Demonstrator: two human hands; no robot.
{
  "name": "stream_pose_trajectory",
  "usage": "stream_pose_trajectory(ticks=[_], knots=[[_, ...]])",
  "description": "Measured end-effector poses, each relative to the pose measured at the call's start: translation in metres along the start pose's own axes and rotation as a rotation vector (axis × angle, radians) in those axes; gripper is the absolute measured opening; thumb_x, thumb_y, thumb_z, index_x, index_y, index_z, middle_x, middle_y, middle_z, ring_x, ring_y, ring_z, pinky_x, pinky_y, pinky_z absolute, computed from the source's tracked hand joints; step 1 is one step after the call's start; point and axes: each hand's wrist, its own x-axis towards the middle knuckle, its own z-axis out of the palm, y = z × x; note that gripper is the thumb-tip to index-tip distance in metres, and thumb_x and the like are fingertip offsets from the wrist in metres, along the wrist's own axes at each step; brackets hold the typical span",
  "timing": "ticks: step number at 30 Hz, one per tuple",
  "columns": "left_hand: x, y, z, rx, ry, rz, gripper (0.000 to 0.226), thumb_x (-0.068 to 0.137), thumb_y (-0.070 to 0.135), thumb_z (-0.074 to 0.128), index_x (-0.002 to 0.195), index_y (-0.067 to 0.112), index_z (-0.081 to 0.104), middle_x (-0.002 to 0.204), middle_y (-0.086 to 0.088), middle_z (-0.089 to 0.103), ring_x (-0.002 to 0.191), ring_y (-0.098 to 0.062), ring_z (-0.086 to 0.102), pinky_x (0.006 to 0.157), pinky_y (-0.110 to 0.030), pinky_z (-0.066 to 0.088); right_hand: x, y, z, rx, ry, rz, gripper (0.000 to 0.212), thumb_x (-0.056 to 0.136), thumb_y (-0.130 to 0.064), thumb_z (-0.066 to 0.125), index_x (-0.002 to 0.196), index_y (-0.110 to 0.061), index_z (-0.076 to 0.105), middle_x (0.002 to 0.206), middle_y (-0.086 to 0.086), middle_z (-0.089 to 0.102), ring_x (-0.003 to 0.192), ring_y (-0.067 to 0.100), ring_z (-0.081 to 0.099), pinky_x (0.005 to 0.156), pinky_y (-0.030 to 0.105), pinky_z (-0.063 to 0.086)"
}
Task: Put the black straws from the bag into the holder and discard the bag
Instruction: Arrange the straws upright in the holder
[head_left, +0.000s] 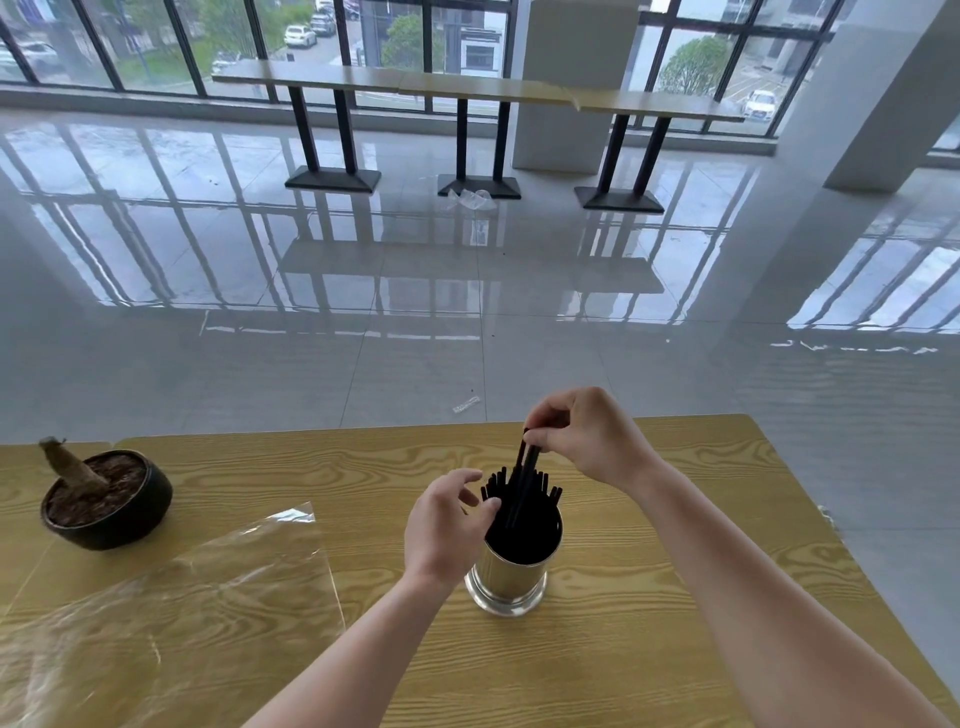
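1. Clearly the filling step is close to done: the black straws (519, 501) stand bunched in the shiny metal holder (511, 577), lower centre of the frame, on the wood-grain counter (649, 597).

2. The right hand (589, 436) sits just above the bunch, thumb and fingers pinched shut on the tops of a few straws that stick up higher than the rest. Gripping them at the very tip looks like a way to steer them straight down among the others, or to level them.

3. The left hand (444, 525) is at the holder's left rim, fingers loosely curled and partly open, fingertips touching the near straws. It grips nothing that I can see; my guess is that it fences the bunch in so the straws do not splay or topple out.

4. The bag (171, 597) lies flat and empty on the counter in the lower left of the frame, well apart from the holder. It is clear film, so its edges are hard to trace. Laid aside there, it leaves both hands free for the straws, and it remains to be discarded.

5. A dark bowl-shaped planter (104, 501) with a cut stump sits at the left edge, above the bag (not part of the job).

6. No bin is in view, so where the bag goes cannot be told.
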Motion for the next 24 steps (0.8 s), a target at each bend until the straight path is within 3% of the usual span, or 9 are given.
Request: stream_pose_trajectory(ticks=[3,5,7,9,12,14,16,19,24], knots=[[-0.007,0.003,-0.007,-0.054,0.131,0.007,0.030,0.083,0.022,0.078,0.111,0.023,0.068,0.087,0.010,0.065,0.072,-0.005,0.061,0.068,-0.027,0.055,-0.005,-0.001,-0.023,0.063,0.088,0.010,0.021,0.078,-0.010,0.083,0.076,-0.029,0.074,0.072,-0.005,0.077,0.070,0.007,0.074,0.072,0.024,0.059],[-0.016,0.006,-0.012,-0.081,0.255,0.043,0.021,0.080,0.009,0.078,0.095,0.021,0.071,0.076,0.009,0.063,0.067,-0.006,0.059,0.060,-0.022,0.051,-0.011,0.000,-0.039,0.141,0.172,0.019,0.024,0.078,-0.009,0.084,0.074,-0.031,0.075,0.072,-0.007,0.077,0.069,0.009,0.075,0.070,0.022,0.059],[-0.025,0.014,-0.014,-0.115,0.321,0.114,0.019,0.077,0.002,0.075,0.078,0.020,0.068,0.065,0.007,0.061,0.060,-0.010,0.056,0.054,-0.028,0.049,-0.019,0.001,-0.053,0.250,0.275,0.026,0.024,0.077,-0.009,0.084,0.075,-0.031,0.077,0.074,-0.008,0.078,0.068,0.011,0.076,0.067,0.017,0.058],[-0.036,0.028,-0.013,-0.199,0.287,0.210,0.014,0.077,0.008,0.069,0.069,0.018,0.067,0.059,0.006,0.061,0.055,-0.014,0.055,0.051,-0.035,0.048,-0.026,0.001,-0.063,0.354,0.360,0.019,0.023,0.076,-0.009,0.085,0.080,-0.031,0.078,0.076,-0.006,0.079,0.069,0.014,0.077,0.066,0.017,0.058],[-0.050,0.054,-0.011,-0.324,0.071,0.299,0.015,0.082,0.029,0.067,0.069,0.021,0.070,0.061,0.008,0.066,0.057,-0.014,0.060,0.052,-0.032,0.050,-0.034,0.000,-0.063,0.485,0.482,-0.008,0.025,0.076,-0.009,0.084,0.083,-0.033,0.079,0.080,-0.004,0.079,0.073,0.018,0.078,0.069,0.024,0.061],[-0.050,0.077,-0.009,-0.521,-0.169,0.147,0.034,0.081,0.058,0.068,0.084,0.025,0.076,0.067,0.006,0.069,0.057,-0.010,0.061,0.052,-0.029,0.051,-0.042,-0.003,-0.051,0.483,0.588,-0.039,0.026,0.077,-0.011,0.084,0.084,-0.036,0.078,0.081,-0.007,0.079,0.075,0.015,0.077,0.071,0.023,0.061],[-0.041,0.100,-0.005,-0.844,-0.337,-0.187,0.066,0.072,0.080,0.061,0.103,0.022,0.072,0.069,0.000,0.063,0.051,-0.009,0.051,0.044,-0.024,0.039,-0.051,-0.010,-0.034,0.437,0.673,-0.120,0.025,0.079,-0.013,0.083,0.087,-0.037,0.076,0.086,-0.013,0.078,0.078,0.009,0.076,0.072,0.018,0.058],[-0.017,0.118,-0.003,-1.261,-0.293,-0.607,0.066,0.082,0.070,0.056,0.109,0.009,0.061,0.066,-0.001,0.058,0.049,-0.011,0.044,0.042,-0.023,0.030,-0.066,-0.019,-0.008,0.338,0.744,-0.280,0.027,0.082,-0.011,0.081,0.093,-0.034,0.074,0.093,-0.019,0.075,0.083,0.005,0.073,0.073,0.012,0.054],[0.008,0.115,-0.008,-1.415,-0.196,-0.665,0.052,0.096,0.047,0.056,0.120,0.003,0.065,0.054,0.000,0.042,0.044,-0.010,0.036,0.037,-0.022,0.032,-0.088,-0.017,0.034,0.484,0.793,-0.190,0.029,0.080,0.006,0.078,0.085,-0.022,0.071,0.092,-0.010,0.075,0.082,0.011,0.073,0.071,0.015,0.056]])
